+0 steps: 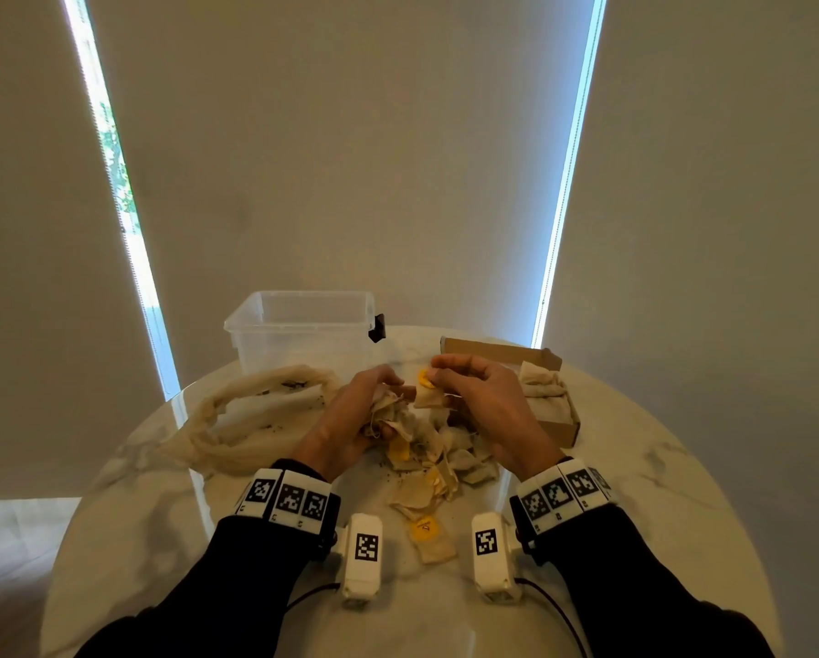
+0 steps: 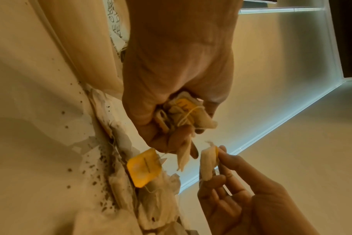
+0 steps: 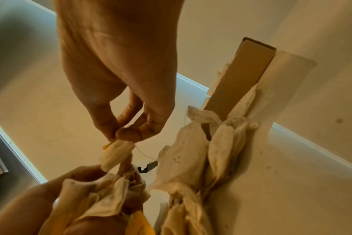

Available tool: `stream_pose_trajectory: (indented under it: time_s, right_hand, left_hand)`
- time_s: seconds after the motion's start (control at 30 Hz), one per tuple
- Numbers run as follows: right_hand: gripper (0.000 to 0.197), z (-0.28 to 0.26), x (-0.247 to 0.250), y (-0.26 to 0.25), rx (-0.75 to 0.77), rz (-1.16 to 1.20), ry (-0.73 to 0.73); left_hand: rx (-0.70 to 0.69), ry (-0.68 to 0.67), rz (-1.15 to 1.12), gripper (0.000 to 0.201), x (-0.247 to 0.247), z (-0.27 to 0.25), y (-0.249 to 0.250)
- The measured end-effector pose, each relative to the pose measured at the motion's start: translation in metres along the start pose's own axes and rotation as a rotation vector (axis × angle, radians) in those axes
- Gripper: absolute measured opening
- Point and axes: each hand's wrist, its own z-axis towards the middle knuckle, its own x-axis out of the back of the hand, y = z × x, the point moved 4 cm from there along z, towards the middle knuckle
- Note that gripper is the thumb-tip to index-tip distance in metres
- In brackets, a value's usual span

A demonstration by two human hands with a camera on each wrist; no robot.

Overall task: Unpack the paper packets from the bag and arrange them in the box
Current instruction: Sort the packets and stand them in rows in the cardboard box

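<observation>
A heap of beige paper packets (image 1: 438, 460) with yellow tags and strings lies on the round marble table (image 1: 635, 491). My left hand (image 1: 350, 415) grips a tangled bunch of packets (image 2: 184, 115) just above the heap. My right hand (image 1: 481, 396) pinches a single packet (image 1: 428, 396) between thumb and forefinger, close beside the left hand's bunch (image 3: 109, 190); the single packet (image 3: 116, 153) hangs from the fingertips. The cardboard box (image 1: 557, 420), at the right, holds some packets (image 1: 540, 387). The limp cloth bag (image 1: 255, 410) lies at the left.
A clear plastic tub (image 1: 303, 330) stands at the back of the table behind the bag. Dark crumbs (image 2: 94, 174) are scattered on the tabletop near the heap. One lone packet with a yellow tag (image 1: 428, 534) lies nearer to me. Blinds hang behind the table.
</observation>
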Motion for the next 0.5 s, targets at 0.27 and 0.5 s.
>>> stream_pose_trajectory:
  time_s: [0.27,0.5]
  right_hand:
    - [0.023,-0.0059,-0.0015,-0.0043,0.050,0.000,-0.002]
    - [0.024,-0.0043,-0.0029,-0.0027,0.032,0.002,-0.017]
  left_hand:
    - [-0.115,-0.079,0.253,0.051,-0.0015,-0.0063,0.0032]
    - [-0.156,-0.029,0.250,0.032,0.0038,-0.0006,0.0039]
